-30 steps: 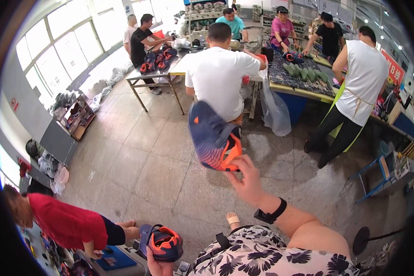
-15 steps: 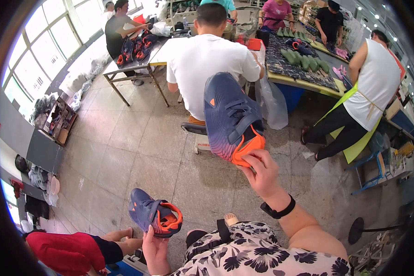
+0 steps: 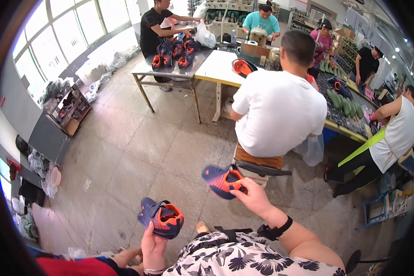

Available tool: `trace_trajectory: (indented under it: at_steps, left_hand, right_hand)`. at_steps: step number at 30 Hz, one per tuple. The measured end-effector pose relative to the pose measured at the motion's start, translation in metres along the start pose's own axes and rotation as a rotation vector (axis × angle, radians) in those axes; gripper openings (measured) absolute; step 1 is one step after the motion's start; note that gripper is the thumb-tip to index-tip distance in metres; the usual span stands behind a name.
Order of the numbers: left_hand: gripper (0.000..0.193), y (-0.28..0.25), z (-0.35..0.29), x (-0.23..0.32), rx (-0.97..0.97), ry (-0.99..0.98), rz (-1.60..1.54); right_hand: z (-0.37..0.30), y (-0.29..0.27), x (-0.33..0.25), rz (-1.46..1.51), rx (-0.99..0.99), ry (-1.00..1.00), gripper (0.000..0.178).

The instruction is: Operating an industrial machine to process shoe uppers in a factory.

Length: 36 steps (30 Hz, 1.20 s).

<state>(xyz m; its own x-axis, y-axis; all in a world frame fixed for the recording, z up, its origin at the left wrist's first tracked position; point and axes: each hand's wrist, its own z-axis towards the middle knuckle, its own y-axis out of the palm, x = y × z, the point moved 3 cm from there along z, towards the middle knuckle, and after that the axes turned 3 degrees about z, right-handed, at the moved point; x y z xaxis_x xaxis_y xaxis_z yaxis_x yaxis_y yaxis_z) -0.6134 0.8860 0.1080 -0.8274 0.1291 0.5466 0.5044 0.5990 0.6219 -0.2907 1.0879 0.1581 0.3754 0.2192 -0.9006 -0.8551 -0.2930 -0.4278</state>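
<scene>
Two small navy shoes with orange lining are in my hands. My left hand (image 3: pixel 153 243) grips one shoe (image 3: pixel 158 220) low in front of me, its toe pointing away to the left. Out to the right, my right hand (image 3: pixel 252 197) pinches the other shoe (image 3: pixel 220 180) by its orange heel collar. That shoe is slightly smeared by motion, toe to the left. It hangs over the floor, near the stool of a seated person in a white shirt.
The seated person (image 3: pixel 280 108) is ahead on a wooden-topped stool (image 3: pixel 258 158). Beyond stand a metal table (image 3: pixel 174 69) with several similar shoes and a white-topped table (image 3: pixel 223 66). A person in red (image 3: pixel 73 267) is at the lower left. Other people work around the tables.
My right hand has lowered its shoe and drawn it closer to the left one. The view has swung, so the tables and seated person appear further right. Both shoes remain held.
</scene>
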Motion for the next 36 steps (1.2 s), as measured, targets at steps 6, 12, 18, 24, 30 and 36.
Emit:
trace_trajectory:
  at_steps: [6, 12, 18, 24, 30, 36]
  left_hand:
    - [0.036, 0.028, 0.106, 0.105, 0.045, 0.096, 0.062]
    - [0.034, 0.078, 0.23, 0.157, -0.02, 0.021, 0.02]
    - [0.038, 0.135, 0.327, 0.227, -0.042, 0.052, 0.095]
    - [0.036, 0.221, 0.411, 0.302, -0.205, 0.263, 0.26]
    - [0.037, 0.287, 0.512, 0.347, -0.354, 0.355, 0.276]
    - [0.05, 0.363, 0.642, 0.383, -0.617, 0.063, 0.264]
  right_hand:
    - [0.099, 0.073, -0.015, -0.117, -0.241, 0.139, 0.032]
    - [0.24, 0.098, 0.021, 0.073, 0.047, 0.043, 0.026]
    - [0.429, 0.078, 0.03, -0.099, 0.391, -0.085, 0.024]
    - [0.637, 0.012, 0.078, -0.284, 0.611, -0.217, 0.033]
    - [0.762, 0.014, 0.06, -0.017, 0.462, -0.072, 0.062]
    - [0.768, 0.132, -0.017, 0.71, -0.615, 0.278, 0.057]
